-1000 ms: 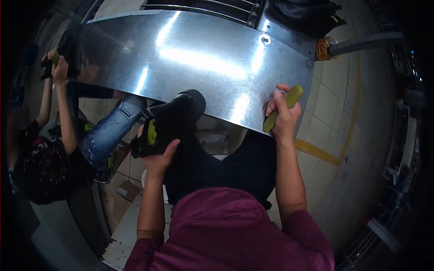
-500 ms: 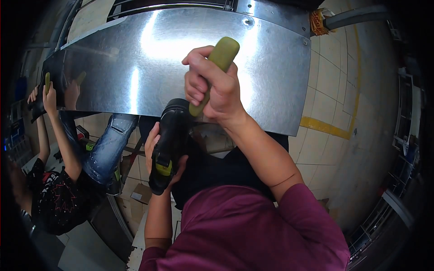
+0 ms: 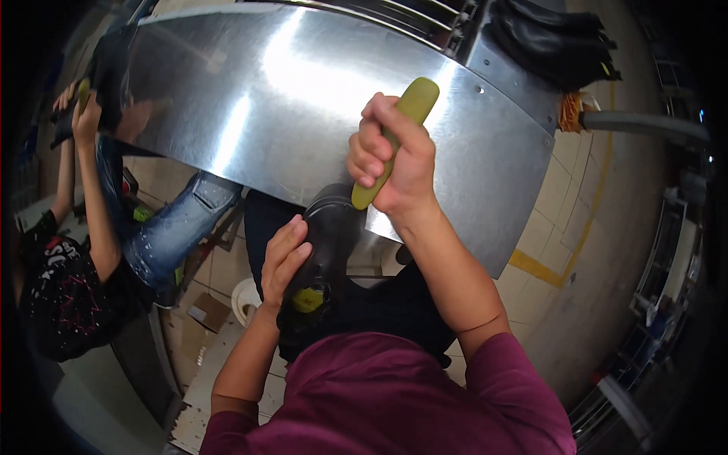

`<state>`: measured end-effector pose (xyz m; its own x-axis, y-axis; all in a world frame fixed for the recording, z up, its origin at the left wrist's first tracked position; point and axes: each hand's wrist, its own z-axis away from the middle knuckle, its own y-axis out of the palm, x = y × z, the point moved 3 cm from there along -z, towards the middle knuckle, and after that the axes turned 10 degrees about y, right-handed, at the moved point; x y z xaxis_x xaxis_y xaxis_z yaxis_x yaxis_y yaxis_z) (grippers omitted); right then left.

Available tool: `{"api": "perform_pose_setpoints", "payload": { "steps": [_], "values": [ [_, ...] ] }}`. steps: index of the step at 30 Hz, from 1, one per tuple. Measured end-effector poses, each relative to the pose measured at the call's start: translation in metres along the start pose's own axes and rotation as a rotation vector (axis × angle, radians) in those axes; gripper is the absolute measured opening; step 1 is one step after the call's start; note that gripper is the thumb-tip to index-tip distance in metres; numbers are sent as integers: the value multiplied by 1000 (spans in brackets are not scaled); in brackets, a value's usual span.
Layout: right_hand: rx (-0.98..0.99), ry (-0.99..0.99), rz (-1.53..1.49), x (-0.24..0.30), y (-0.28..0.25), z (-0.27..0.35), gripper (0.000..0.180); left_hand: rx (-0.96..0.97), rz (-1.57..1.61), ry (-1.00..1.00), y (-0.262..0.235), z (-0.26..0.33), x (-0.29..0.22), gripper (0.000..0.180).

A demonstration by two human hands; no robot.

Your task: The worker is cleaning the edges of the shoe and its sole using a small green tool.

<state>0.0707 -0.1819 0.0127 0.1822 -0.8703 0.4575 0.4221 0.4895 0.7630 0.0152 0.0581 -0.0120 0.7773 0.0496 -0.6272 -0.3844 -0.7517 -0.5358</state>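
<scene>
A black shoe (image 3: 334,231) with a yellow-green patch inside its opening rests over my lap, toe toward the metal table. My left hand (image 3: 285,262) holds it from the left side, fingers laid along the upper and thumb hidden. In my right fist (image 3: 398,155) is a long olive-green bar (image 3: 419,98) with rounded ends, tilted up to the right. Its lower tip is at the right side of the shoe's toe; I cannot tell whether it presses on it.
The shiny metal table (image 3: 220,83) spans the front. Beyond its far edge runs a barred rack (image 3: 402,17). Several black boots (image 3: 550,42) lie at the far right, above a grey pipe (image 3: 637,123). On the left, a co-worker's hand (image 3: 87,117) holds a similar green bar.
The view has shifted, bringing the black boots into sight. My left fingers now lie along the shoe's upper, and the shoe has turned. My right hand keeps its grip on the bar.
</scene>
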Motion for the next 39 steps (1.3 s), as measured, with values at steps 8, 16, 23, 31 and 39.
{"api": "perform_pose_setpoints", "payload": {
  "steps": [8,16,23,31,39],
  "values": [
    [-11,200,308,-4,37,-18,25,-167,33,-34,-1,-6,3,35],
    [450,188,1043,-36,66,-27,31,-181,16,-25,-1,-13,0,38],
    [219,-264,154,7,15,1,36,-87,253,-468,-10,-17,-11,75],
    [177,-402,220,-6,42,-12,38,-671,651,-816,-14,-65,-24,65],
    [137,-559,220,31,41,-52,41,-964,870,-937,15,-100,20,32]
  ]
}}
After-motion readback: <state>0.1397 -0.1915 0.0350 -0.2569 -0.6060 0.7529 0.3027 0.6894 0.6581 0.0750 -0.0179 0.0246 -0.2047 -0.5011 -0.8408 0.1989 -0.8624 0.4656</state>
